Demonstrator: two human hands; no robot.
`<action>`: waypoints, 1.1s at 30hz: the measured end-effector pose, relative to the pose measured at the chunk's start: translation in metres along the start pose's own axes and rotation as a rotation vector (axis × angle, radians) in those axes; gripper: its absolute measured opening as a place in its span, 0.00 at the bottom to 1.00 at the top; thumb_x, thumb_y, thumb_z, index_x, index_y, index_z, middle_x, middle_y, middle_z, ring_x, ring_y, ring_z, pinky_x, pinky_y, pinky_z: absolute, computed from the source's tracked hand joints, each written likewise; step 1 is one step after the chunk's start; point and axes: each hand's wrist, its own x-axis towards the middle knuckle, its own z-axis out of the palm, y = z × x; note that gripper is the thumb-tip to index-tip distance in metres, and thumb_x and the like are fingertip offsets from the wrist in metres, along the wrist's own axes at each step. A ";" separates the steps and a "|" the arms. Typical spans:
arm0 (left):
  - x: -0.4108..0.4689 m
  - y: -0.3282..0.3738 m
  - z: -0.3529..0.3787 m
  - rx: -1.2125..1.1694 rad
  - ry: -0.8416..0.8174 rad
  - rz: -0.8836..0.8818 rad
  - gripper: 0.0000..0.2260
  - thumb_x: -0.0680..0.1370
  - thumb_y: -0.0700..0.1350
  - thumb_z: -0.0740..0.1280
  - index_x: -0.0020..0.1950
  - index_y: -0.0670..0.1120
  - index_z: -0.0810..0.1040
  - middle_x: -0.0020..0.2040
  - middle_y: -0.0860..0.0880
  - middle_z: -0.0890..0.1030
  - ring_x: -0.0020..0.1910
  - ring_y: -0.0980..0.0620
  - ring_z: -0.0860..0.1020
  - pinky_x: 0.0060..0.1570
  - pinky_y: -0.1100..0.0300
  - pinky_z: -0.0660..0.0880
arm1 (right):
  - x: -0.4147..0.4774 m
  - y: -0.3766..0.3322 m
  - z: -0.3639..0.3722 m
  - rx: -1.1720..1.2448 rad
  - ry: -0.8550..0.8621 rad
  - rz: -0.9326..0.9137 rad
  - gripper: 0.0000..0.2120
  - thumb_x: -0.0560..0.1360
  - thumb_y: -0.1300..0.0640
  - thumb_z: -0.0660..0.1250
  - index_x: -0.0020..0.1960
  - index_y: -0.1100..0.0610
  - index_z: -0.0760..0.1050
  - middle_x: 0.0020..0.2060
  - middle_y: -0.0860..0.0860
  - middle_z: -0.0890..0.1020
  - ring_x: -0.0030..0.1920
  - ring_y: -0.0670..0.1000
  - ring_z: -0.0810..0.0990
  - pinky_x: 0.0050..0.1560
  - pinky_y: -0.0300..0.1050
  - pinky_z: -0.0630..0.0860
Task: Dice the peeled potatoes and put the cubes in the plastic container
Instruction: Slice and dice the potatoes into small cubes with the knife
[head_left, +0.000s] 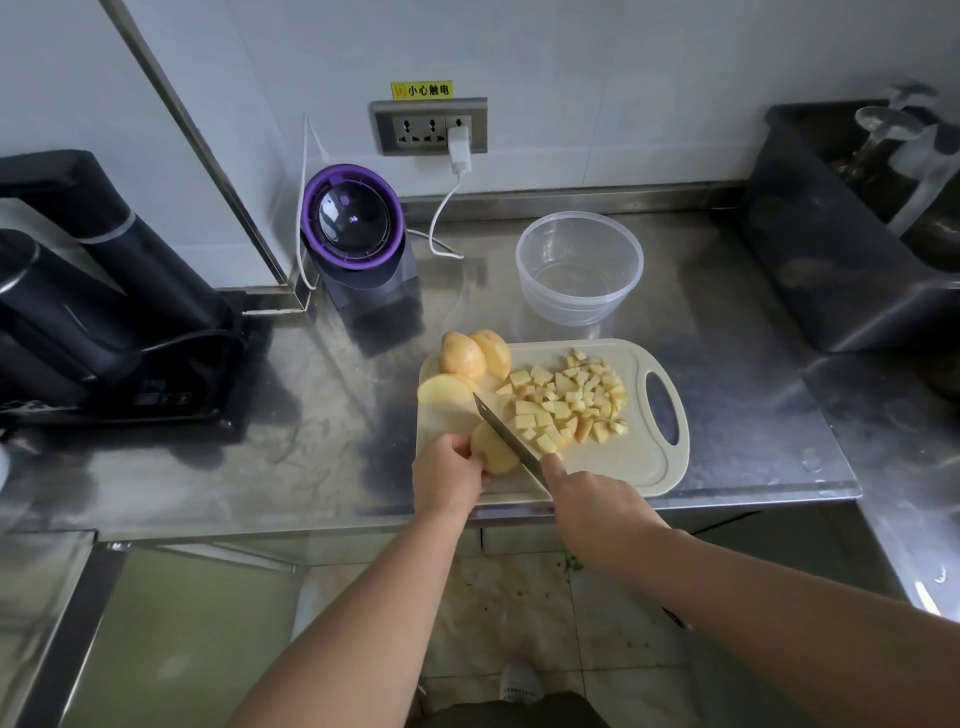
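Brushed steel counter (311, 415), scuffed and smeared; white wall behind, tiled floor below. Centre frame: pale plastic cutting board (623, 467) with a handle slot.

Left hand (449, 475) curls round a rounded potato piece (493, 452) at the board's lower left. Right hand (592, 509) grips the knife (506, 434), blade against that piece.

Matte yellow cubes (566, 402) heaped mid-board. Potato halves (475, 356) sit upper left of the board.

Clear round container (571, 312) stands just above the board.

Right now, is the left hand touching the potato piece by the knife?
Touching. The head view shows the left hand gripping the potato piece with no gap; the knife crosses its right edge.
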 end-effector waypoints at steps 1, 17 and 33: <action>0.001 0.000 0.000 -0.003 -0.002 -0.009 0.13 0.79 0.37 0.64 0.38 0.52 0.73 0.40 0.50 0.81 0.39 0.47 0.84 0.47 0.48 0.82 | 0.000 0.000 0.000 -0.004 -0.005 0.000 0.24 0.78 0.68 0.58 0.70 0.54 0.54 0.37 0.51 0.72 0.42 0.53 0.80 0.45 0.50 0.81; 0.004 0.001 0.000 -0.105 -0.010 -0.106 0.09 0.75 0.37 0.69 0.42 0.49 0.73 0.50 0.43 0.82 0.47 0.43 0.83 0.45 0.52 0.82 | -0.009 -0.013 -0.013 -0.050 0.080 -0.054 0.22 0.77 0.69 0.56 0.68 0.57 0.55 0.33 0.49 0.69 0.36 0.53 0.74 0.37 0.47 0.71; 0.004 -0.001 0.001 -0.137 -0.003 -0.117 0.06 0.76 0.37 0.69 0.45 0.47 0.76 0.48 0.45 0.82 0.43 0.46 0.84 0.43 0.55 0.82 | -0.003 -0.012 -0.004 -0.046 0.067 -0.043 0.23 0.77 0.69 0.58 0.68 0.56 0.56 0.33 0.50 0.70 0.35 0.51 0.74 0.36 0.46 0.73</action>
